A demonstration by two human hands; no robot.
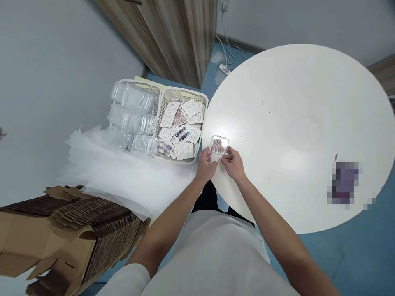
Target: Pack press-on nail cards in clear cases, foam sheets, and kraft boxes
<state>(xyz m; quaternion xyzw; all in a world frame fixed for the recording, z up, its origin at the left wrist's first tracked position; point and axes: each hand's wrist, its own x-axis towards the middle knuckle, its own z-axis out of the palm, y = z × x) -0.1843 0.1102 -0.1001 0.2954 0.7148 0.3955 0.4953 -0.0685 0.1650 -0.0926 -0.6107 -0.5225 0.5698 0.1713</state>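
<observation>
One clear case (219, 144) | left hand (206, 161), right hand (233, 163) holding | one table (293, 123)

No legible txt: white cards (189, 107) in the basket (182, 89) off the tabletop's (293, 102) left edge carry print too small to read, & the clear case (219, 144) at that edge shows no readable label.

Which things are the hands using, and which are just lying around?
In hand: small clear case, held by left hand and right hand at the white table.
Lying about: basket of cards, stacked clear cases, foam sheets, flat cardboard boxes, power strip.
</observation>
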